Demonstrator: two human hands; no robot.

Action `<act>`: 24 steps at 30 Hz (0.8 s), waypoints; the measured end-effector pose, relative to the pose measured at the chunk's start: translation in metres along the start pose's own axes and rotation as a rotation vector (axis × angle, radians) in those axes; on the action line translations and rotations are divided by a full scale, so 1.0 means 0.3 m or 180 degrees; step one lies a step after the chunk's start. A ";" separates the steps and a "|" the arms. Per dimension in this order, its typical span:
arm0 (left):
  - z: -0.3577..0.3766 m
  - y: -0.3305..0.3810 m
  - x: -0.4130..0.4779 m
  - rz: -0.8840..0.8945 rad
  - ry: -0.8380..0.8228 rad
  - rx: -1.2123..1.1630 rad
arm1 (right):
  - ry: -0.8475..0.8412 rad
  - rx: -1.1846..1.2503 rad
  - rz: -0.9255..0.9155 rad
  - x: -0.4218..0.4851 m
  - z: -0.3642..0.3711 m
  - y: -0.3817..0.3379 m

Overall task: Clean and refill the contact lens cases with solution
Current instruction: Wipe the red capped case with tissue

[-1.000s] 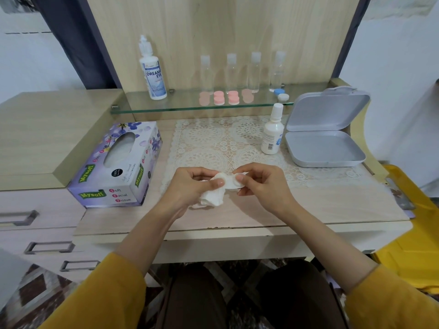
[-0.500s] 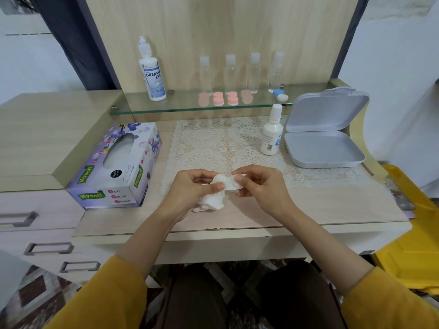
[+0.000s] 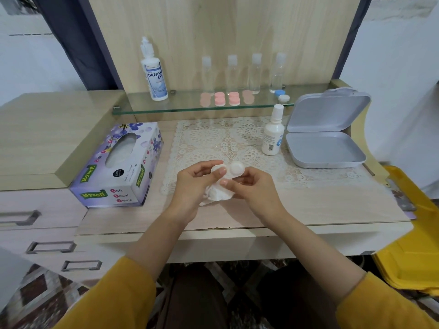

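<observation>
A white contact lens case (image 3: 234, 169) with two round wells is held above the desk's front, just over the lace mat (image 3: 209, 138). My right hand (image 3: 255, 192) grips its right well from below. My left hand (image 3: 193, 186) holds a crumpled white tissue (image 3: 219, 195) bunched under the case, and its thumb lies on the left well. The large solution bottle (image 3: 154, 77) stands on the glass shelf (image 3: 180, 108) at the left. A small white bottle (image 3: 272, 136) stands on the mat at the right.
A tissue box (image 3: 118, 167) lies left of my hands. An open grey box (image 3: 325, 148) sits at the right. Pink lens cases (image 3: 219, 99), loose blue and white caps (image 3: 282, 95) and clear bottles (image 3: 255, 72) line the shelf. A yellow bin (image 3: 415, 233) stands beyond the desk's right edge.
The case has tipped so that both wells face up and show. The tissue has dropped from on top of the case to below it, between my hands.
</observation>
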State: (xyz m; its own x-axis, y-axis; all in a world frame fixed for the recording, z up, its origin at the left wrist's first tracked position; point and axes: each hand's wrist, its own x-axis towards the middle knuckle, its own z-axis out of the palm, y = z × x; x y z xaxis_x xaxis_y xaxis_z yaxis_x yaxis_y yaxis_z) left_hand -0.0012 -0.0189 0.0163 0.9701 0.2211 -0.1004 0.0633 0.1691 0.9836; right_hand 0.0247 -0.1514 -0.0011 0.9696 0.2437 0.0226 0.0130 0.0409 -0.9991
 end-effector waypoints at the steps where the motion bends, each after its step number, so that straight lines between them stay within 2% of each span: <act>1: 0.006 0.002 -0.003 -0.0039 -0.0054 -0.0118 | -0.0027 -0.0050 0.0046 -0.001 0.008 0.002; 5: 0.015 0.008 -0.010 -0.0201 -0.0155 -0.0559 | 0.0000 -0.0012 0.0123 -0.006 0.023 0.006; 10: 0.008 0.013 -0.016 -0.0178 -0.0170 -0.0580 | 0.0014 -0.0038 0.0045 -0.016 0.018 0.008; 16: -0.017 -0.004 -0.003 -0.0152 -0.0042 -0.0816 | 0.0302 -0.0089 -0.0061 -0.006 -0.017 0.012; 24: -0.053 -0.002 0.001 0.0121 0.0435 -0.0416 | 0.0864 -0.0856 -0.0313 0.024 -0.116 0.003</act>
State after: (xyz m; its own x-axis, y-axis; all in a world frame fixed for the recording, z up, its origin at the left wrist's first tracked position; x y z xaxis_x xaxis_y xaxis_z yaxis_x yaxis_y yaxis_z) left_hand -0.0048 -0.0037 0.0132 0.9297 0.3566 -0.0918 -0.0124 0.2794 0.9601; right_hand 0.0403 -0.1832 -0.0031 0.9894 -0.0153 0.1442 0.1377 -0.2128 -0.9673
